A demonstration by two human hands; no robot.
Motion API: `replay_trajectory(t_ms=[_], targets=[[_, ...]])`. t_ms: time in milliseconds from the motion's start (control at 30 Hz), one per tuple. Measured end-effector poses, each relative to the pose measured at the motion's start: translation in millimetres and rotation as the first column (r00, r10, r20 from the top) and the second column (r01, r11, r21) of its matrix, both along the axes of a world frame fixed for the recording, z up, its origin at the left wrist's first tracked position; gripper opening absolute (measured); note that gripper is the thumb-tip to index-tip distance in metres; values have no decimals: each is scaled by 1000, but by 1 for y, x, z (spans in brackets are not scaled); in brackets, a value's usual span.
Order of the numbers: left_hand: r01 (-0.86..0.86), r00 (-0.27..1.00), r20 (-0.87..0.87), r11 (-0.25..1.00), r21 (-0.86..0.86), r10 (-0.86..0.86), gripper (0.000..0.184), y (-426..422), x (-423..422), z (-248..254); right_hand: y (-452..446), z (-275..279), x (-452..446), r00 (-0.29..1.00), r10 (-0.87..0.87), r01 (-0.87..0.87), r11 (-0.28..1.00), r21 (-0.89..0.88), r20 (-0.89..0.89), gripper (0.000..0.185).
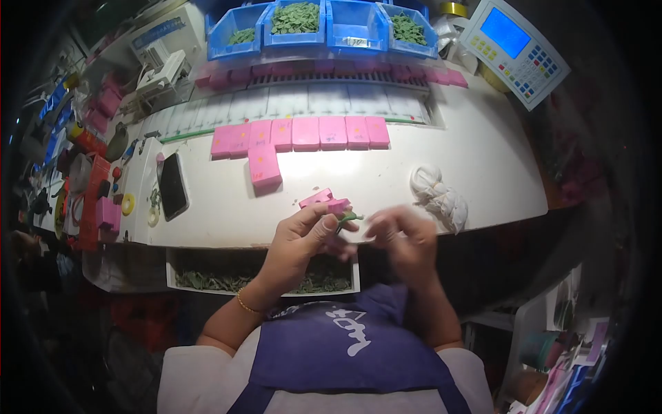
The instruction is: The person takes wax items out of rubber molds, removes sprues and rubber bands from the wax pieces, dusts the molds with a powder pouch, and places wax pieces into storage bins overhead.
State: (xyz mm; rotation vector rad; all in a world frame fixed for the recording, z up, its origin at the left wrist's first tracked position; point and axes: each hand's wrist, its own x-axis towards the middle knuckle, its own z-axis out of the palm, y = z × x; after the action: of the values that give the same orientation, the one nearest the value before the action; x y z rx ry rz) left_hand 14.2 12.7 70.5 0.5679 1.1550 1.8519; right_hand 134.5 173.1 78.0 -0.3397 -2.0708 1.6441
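Observation:
My left hand is closed at the front edge of the table, its thumb and fingers around a small pink block. A small green leaf-like piece shows at its fingertips. Just beyond, another pink block with a notched edge shows, partly hidden by the fingers. My right hand is a little to the right, apart from the left, its fingers curled and smeared by motion. Whether anything is between them I cannot make out. Below my hands, an open drawer contains many green leaf-like pieces.
A row of pink blocks crosses the table, with a single pink block in front. A phone lies left, a white cloth bundle right. Blue bins stand at the back beside a keypad device.

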Motion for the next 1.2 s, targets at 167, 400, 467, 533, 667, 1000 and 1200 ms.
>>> replay_trajectory(t_ms=[167, 400, 467, 533, 667, 1000, 1200], targets=[[266, 933, 237, 963, 45, -269, 46, -6, -7, 12, 20, 20, -19, 931, 330, -292, 929, 226, -155, 34], [305, 781, 499, 927, 219, -375, 52, -8, -7, -1, 10, -1, -20, 961, 252, -223, 949, 222, -111, 20], [214, 860, 429, 958, 189, -276, 55, 0, -1, -2, -2, -11, -16, 987, 62, -48, 994, 96, -146, 14], [107, 948, 280, 979, 172, -152, 60, 4, 5, -9, -17, -22, -13, 986, -56, 42, 995, -87, -158, 20], [-30, 982, 186, 1000, -9, 31, 60, 5, 14, -24, -39, -21, -11, 979, -114, 65, 960, -273, -169, 38], [64, 996, -55, 996, -69, -68, 35, -4, 4, -9, 6, -2, -14, 940, 193, -60, 906, 420, -282, 32], [158, 987, 35, 987, -18, -157, 24, -5, 4, -13, 4, -7, -14, 928, 197, -46, 902, 429, -316, 24]])
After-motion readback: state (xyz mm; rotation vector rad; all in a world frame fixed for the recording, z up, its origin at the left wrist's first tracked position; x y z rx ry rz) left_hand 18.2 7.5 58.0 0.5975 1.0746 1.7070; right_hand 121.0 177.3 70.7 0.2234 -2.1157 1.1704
